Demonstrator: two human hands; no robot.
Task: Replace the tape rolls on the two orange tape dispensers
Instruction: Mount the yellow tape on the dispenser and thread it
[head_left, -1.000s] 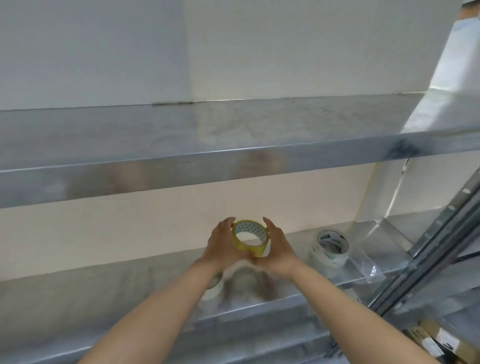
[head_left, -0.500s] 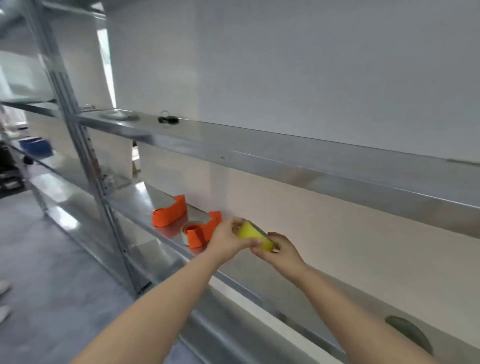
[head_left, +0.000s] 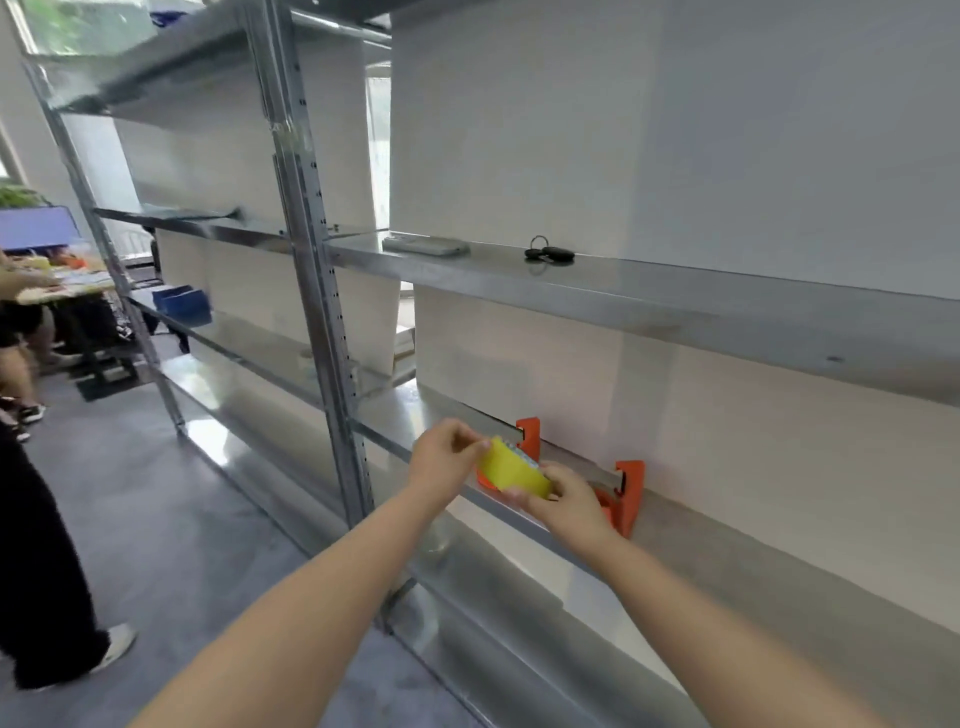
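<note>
I hold a yellow tape roll (head_left: 511, 469) between both hands, in front of the middle metal shelf (head_left: 727, 535). My left hand (head_left: 444, 460) pinches its upper left edge. My right hand (head_left: 566, 496) grips it from below and the right. Two orange tape dispensers stand on the shelf right behind the roll: one (head_left: 529, 434) shows just above the roll, the other (head_left: 626, 488) is beside my right hand. Both are partly hidden by the roll and my hands.
A steel upright (head_left: 311, 270) stands left of my hands. The upper shelf (head_left: 675, 301) carries a grey flat object (head_left: 426, 245) and black keys (head_left: 548, 254). A blue bin (head_left: 183, 304) sits further left. A person in black trousers (head_left: 36, 571) stands at the left edge.
My view has swung left along the shelving, from the shelf holding a white tape roll to the orange dispensers. Both hands have kept hold of the yellow roll and carried it there.
</note>
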